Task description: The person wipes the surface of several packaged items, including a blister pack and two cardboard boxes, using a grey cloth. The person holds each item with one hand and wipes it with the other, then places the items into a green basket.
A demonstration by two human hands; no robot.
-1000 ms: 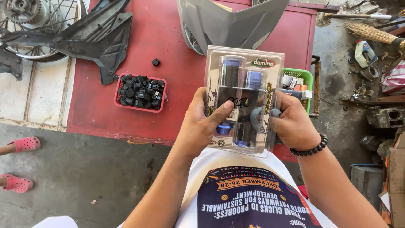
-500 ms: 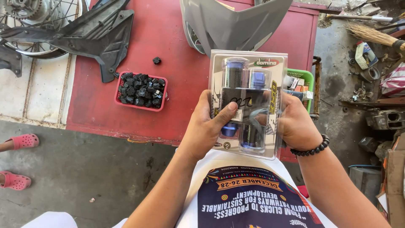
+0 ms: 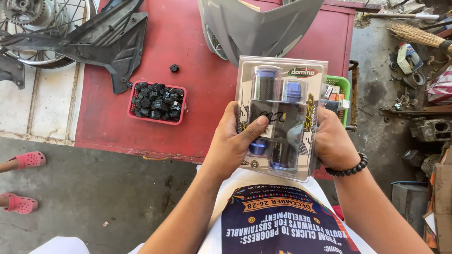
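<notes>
Only 1 view exists, the head camera, worn high and looking steeply down past the person's chest. It sits close to both hands (they fill the frame's centre) and faces forward over the red table (image 3: 141, 117) toward the far edge, with concrete floor (image 3: 84, 197) at left below.

Glossy clear plastic pkg (image 3: 282, 117), prob. rubber inside

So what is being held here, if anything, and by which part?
A clear blister pack of two black-and-blue handlebar grips, held in both hands by its lower half: the left hand on its left edge with the thumb across the front, the right hand on its right edge.
</notes>
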